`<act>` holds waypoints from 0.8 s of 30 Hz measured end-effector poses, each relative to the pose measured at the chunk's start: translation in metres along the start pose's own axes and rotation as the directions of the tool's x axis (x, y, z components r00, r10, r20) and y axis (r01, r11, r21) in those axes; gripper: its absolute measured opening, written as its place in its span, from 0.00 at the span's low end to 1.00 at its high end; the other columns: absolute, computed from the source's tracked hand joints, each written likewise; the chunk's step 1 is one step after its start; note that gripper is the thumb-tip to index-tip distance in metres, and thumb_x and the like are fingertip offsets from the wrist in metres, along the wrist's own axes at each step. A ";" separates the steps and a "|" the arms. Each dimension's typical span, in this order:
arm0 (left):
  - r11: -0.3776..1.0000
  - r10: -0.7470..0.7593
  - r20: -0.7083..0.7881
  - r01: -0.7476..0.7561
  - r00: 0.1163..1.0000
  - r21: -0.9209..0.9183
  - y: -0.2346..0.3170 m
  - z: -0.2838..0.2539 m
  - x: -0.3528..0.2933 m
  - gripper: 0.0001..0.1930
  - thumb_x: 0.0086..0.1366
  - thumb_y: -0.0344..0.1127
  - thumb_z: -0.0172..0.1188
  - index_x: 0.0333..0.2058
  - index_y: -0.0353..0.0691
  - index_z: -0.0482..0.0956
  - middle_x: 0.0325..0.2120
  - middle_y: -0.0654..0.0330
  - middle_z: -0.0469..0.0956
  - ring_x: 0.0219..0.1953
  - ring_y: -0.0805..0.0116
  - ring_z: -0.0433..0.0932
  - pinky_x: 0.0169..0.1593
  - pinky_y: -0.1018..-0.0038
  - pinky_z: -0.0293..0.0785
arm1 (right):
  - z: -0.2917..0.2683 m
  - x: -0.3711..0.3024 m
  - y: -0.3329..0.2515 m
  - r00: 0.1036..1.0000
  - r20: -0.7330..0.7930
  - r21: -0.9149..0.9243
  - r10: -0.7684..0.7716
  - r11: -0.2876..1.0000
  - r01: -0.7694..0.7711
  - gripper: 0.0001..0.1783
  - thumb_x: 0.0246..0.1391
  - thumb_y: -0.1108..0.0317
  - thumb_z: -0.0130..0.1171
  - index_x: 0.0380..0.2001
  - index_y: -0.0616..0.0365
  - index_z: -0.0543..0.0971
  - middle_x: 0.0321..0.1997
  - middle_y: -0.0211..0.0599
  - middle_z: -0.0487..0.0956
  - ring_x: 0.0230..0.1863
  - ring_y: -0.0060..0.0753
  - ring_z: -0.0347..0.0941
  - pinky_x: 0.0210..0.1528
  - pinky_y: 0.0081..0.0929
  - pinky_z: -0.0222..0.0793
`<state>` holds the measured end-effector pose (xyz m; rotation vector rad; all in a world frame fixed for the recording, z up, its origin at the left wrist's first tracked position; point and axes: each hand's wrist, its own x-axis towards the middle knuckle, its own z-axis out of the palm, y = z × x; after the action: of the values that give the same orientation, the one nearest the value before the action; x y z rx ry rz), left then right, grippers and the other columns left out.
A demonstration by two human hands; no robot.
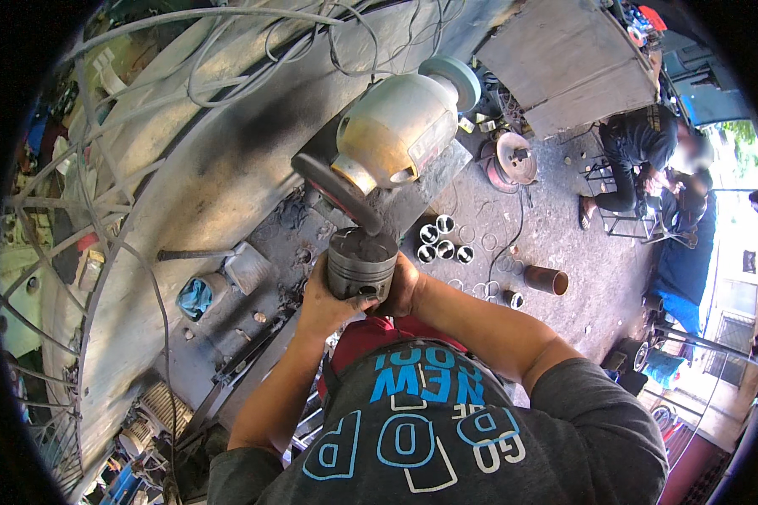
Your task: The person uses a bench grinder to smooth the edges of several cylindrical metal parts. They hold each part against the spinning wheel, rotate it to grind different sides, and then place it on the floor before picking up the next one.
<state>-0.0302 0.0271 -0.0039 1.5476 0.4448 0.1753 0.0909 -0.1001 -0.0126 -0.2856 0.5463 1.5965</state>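
Observation:
A grey metal engine piston (361, 271) is gripped between both my hands in front of my waist. Its crown faces up and sits at the lower edge of the dark wheel (338, 194) on a bench grinder (400, 126); whether they touch, I cannot tell. My left hand (324, 301) wraps the piston's left and near side, with blackened fingertips. Around its right side closes my right hand (403, 286), partly hidden behind the piston. The grinder has a worn cream body and a second, blue-grey wheel (456, 82) at its far end.
Several pistons (445, 250) stand on the floor right of the grinder, with thin rings lying about. A rusty cylinder sleeve (546, 280) lies farther right. A hammer-like tool (195, 253) and bucket (200, 298) are left. Cables hang above. Two people (644, 164) sit far right.

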 end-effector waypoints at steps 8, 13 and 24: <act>0.998 -0.067 -0.128 0.067 0.989 -0.005 0.014 0.012 -0.006 0.47 0.36 0.37 0.80 0.56 0.32 0.65 0.48 0.51 0.76 0.50 0.62 0.76 0.54 0.66 0.73 | -0.009 0.013 -0.005 0.999 -0.027 -0.099 0.034 0.994 -0.037 0.35 0.61 0.38 0.36 0.54 0.50 0.78 0.58 0.38 0.78 0.57 0.42 0.74 0.60 0.44 0.67; 0.999 0.025 -0.146 -0.021 0.989 0.034 0.021 0.020 -0.002 0.46 0.35 0.34 0.80 0.55 0.31 0.66 0.46 0.50 0.77 0.46 0.60 0.78 0.52 0.65 0.74 | -0.009 0.006 -0.010 0.999 -0.008 -0.032 0.043 0.999 -0.043 0.35 0.62 0.37 0.36 0.54 0.51 0.78 0.57 0.39 0.78 0.56 0.42 0.75 0.60 0.44 0.68; 0.998 -0.024 -0.098 0.030 0.995 0.057 0.021 0.026 0.002 0.46 0.35 0.35 0.79 0.54 0.31 0.65 0.46 0.48 0.76 0.47 0.56 0.78 0.52 0.64 0.74 | 0.003 -0.010 -0.008 0.999 -0.018 -0.010 0.034 0.999 -0.034 0.32 0.61 0.39 0.41 0.50 0.52 0.79 0.51 0.40 0.81 0.51 0.41 0.78 0.56 0.40 0.73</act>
<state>-0.0148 0.0043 0.0156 1.5940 0.5517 0.2194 0.1000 -0.1067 -0.0066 -0.3000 0.5596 1.6310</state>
